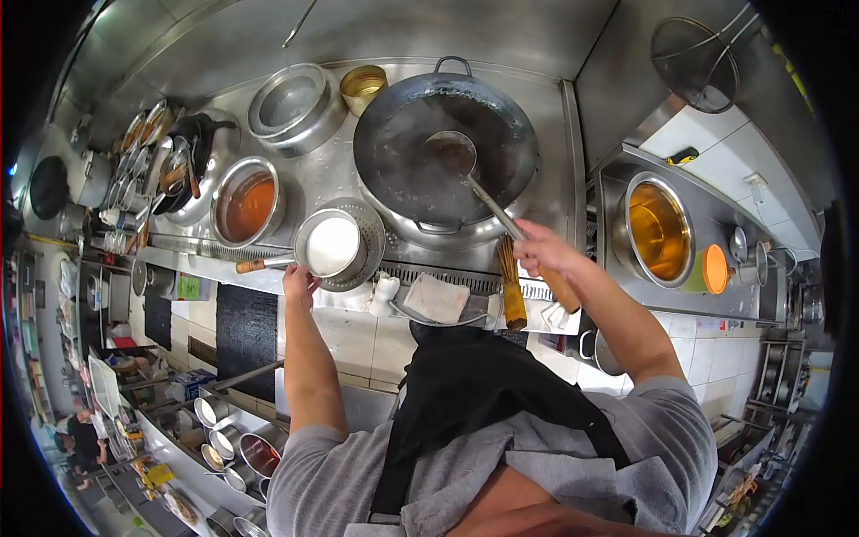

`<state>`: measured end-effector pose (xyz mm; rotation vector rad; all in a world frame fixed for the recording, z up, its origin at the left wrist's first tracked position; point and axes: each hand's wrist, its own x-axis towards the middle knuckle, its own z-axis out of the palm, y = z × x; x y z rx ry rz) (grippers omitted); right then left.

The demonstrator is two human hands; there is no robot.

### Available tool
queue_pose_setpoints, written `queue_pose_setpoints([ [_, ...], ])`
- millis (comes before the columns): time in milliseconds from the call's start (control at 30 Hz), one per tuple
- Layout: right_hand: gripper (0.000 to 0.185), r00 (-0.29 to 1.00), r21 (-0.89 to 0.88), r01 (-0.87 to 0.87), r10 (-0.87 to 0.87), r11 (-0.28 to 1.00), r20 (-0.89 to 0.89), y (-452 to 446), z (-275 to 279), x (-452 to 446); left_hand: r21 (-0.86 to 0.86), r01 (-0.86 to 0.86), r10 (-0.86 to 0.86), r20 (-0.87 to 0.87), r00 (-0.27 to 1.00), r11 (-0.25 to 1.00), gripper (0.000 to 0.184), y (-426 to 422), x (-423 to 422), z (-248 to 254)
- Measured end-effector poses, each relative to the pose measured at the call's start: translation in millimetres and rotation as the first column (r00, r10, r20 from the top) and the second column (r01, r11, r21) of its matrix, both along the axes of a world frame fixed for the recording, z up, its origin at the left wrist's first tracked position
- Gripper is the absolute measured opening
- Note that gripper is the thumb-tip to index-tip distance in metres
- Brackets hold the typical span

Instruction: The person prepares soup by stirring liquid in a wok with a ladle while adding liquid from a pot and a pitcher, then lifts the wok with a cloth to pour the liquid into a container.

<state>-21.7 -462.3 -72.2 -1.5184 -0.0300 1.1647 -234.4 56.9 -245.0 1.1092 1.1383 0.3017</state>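
Note:
My right hand (546, 249) is wrapped round the wooden handle of a ladle (490, 202). The ladle's bowl rests in dark, steaming liquid inside a large black wok (386, 170). At the near-left edge of the stove, my left hand (301, 286) pinches near the rim of a small round pan with a wooden handle (333, 246), which looks white inside. That pan sits in or over a perforated metal colander (374, 234). Exactly which rim the fingers grip is partly hidden.
A steel bowl of orange-red liquid (252, 204), stacked metal basins (288, 100) and a brass-coloured pot (363, 85) stand left of the wok. Before it lie a folded cloth (436, 297) and a bamboo brush (513, 300). A pot of amber liquid (660, 228) stands right.

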Motion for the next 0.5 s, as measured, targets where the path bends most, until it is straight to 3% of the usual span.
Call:
queue_pose_setpoints([
  [33, 0.059, 0.984, 0.119, 0.067, -0.046, 0.991, -0.172, 4.7, 7.5, 1.0, -0.025, 0.036, -0.036, -0.012, 0.999, 0.999, 0.023, -0.1, 2.4, 5.6],
  [100, 0.058, 0.965, 0.135, 0.148, -0.113, 0.98, -0.239, 11.2, 25.8, -6.9, 0.02, 0.026, -0.026, -0.021, 0.999, 0.999, 0.015, 2.0, 5.2, -1.4],
  [167, 0.062, 0.998, 0.074, 0.06, -0.059, 0.995, -0.007, 16.0, 43.4, -16.4, 0.168, 0.038, -0.063, 0.148, 0.987, 0.985, 0.012, 14.4, 6.6, -33.1],
  [300, 0.072, 0.959, -0.127, 0.114, -0.076, 0.985, 0.274, 25.8, 86.3, -32.5, 0.209, -0.003, -0.037, 0.186, 0.982, 0.978, 0.02, 6.7, 10.8, -28.4],
  [500, 0.073, 0.884, -0.288, 0.178, -0.024, 0.941, 0.468, 39.0, 139.2, -48.5, 0.233, 0.012, -0.069, 0.241, 0.968, 0.972, 0.018, 3.4, 9.8, -22.2],
])
